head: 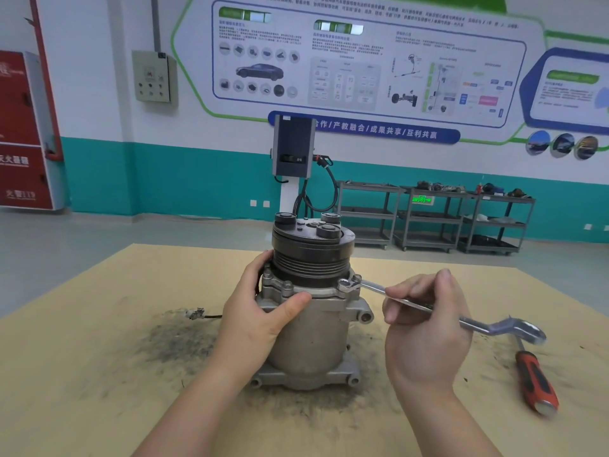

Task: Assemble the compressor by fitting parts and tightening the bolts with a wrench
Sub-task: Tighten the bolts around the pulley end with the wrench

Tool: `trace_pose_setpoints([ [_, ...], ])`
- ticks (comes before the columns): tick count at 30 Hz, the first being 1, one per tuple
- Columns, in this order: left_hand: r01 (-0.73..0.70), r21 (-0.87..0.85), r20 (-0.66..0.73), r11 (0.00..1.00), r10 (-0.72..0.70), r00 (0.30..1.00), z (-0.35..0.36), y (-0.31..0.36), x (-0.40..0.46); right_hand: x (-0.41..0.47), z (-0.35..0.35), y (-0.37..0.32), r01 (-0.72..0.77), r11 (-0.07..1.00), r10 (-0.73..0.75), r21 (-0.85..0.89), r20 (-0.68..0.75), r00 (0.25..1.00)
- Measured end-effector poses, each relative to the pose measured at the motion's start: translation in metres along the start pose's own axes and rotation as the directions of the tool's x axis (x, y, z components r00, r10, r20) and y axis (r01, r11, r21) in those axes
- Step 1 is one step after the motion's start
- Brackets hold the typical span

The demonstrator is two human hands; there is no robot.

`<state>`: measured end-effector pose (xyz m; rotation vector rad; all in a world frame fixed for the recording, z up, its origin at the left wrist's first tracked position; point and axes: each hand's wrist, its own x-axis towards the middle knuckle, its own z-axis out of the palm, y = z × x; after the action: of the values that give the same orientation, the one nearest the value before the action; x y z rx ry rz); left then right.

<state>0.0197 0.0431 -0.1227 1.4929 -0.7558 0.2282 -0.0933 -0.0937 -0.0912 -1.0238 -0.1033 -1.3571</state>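
1. Nearest the camera, my right hand (425, 331) has its fingers (395, 308) curled around the shank of the wrench (438, 313), thumb up on the far side. The grip sits about midway along the tool, and the outer ring end hangs free over the right part of the tabletop (99, 357).
2. My left hand (260, 311) wraps the compressor (313, 328) from the left: thumb across the front of the upper housing, fingers curled around behind the flange, just under the grooved pulley (311, 255).
3. The compressor stands upright on its base near the middle of the tabletop, on a dark sooty patch. Its lead and plug (196, 314) trail toward the left edge.
4. The wrench's ring end is seated on a flange bolt (345, 285) at the front right of the housing. Whether it sits fully down on the head I cannot tell.
5. Judgement: to tighten well, I would keep the ring flat and square on the bolt, slide my grip outward for leverage, and pull in a smooth arc while the left hand braces against rotation.
6. Judgement: the body stands unclamped, so a jerked stroke could tip it or slip the ring.
7. A red-handled screwdriver (535, 380) lies idle toward the right edge, just beyond the wrench's free end.
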Motion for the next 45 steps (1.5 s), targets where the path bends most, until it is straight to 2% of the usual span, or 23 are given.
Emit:
trace_pose_setpoints([
  [4,-0.001,-0.008,-0.005,1.0,0.001,1.0,0.0,-0.002,0.0,-0.009,-0.001,0.002,0.14,0.982,-0.137,-0.124,0.036,0.99],
  [7,-0.004,-0.008,-0.006,1.0,0.004,1.0,0.001,-0.002,0.0,-0.018,0.0,0.005,0.299,0.931,-0.27,-0.209,0.16,0.95],
  [10,-0.004,-0.011,-0.005,1.0,0.003,1.0,0.001,-0.002,-0.001,-0.018,0.002,0.003,0.332,0.915,-0.287,-0.231,0.206,0.935],
  [13,0.005,-0.022,0.004,1.0,-0.005,1.0,0.0,-0.002,-0.001,-0.007,0.003,-0.005,0.19,0.975,-0.182,-0.12,0.068,0.981],
  [16,0.009,-0.036,0.003,0.999,-0.009,1.0,0.001,-0.002,-0.001,0.011,-0.003,-0.011,-0.059,0.996,0.065,0.066,-0.095,0.993],
  [19,0.015,-0.031,0.007,0.999,-0.015,1.0,0.001,-0.001,-0.002,0.025,-0.008,-0.01,-0.341,0.915,0.367,0.215,-0.089,0.926],
  [21,0.024,-0.029,0.009,0.999,-0.024,1.0,0.001,0.0,-0.002,0.028,-0.01,-0.005,-0.455,0.86,0.475,0.23,-0.04,0.879],
  [24,0.028,-0.021,0.009,0.999,-0.028,1.0,0.001,0.003,-0.002,0.032,-0.012,-0.001,-0.523,0.831,0.528,0.189,0.024,0.849],
  [29,0.029,-0.034,0.009,0.999,-0.028,1.0,0.001,0.004,-0.003,0.043,-0.012,-0.004,-0.535,0.836,0.521,0.12,0.129,0.844],
  [32,0.035,-0.029,0.009,0.999,-0.034,0.999,0.001,0.004,-0.003,0.043,-0.01,-0.001,-0.57,0.81,0.556,0.135,0.13,0.821],
  [36,0.022,-0.016,0.003,1.0,-0.022,1.0,0.0,0.007,-0.003,0.041,-0.009,0.001,-0.483,0.867,0.472,0.121,0.105,0.875],
  [39,0.02,-0.009,0.003,1.0,-0.02,1.0,0.001,0.008,-0.003,0.035,-0.009,-0.004,-0.264,0.962,0.272,-0.071,0.157,0.949],
  [41,0.025,-0.005,0.006,1.0,-0.025,1.0,0.001,0.007,-0.003,0.027,-0.009,-0.005,-0.135,0.978,0.164,-0.161,0.183,0.969],
  [45,0.016,0.0,0.0,1.0,-0.016,1.0,0.001,0.006,-0.003,0.017,-0.008,-0.005,-0.067,0.977,0.09,-0.202,0.112,0.99],
])
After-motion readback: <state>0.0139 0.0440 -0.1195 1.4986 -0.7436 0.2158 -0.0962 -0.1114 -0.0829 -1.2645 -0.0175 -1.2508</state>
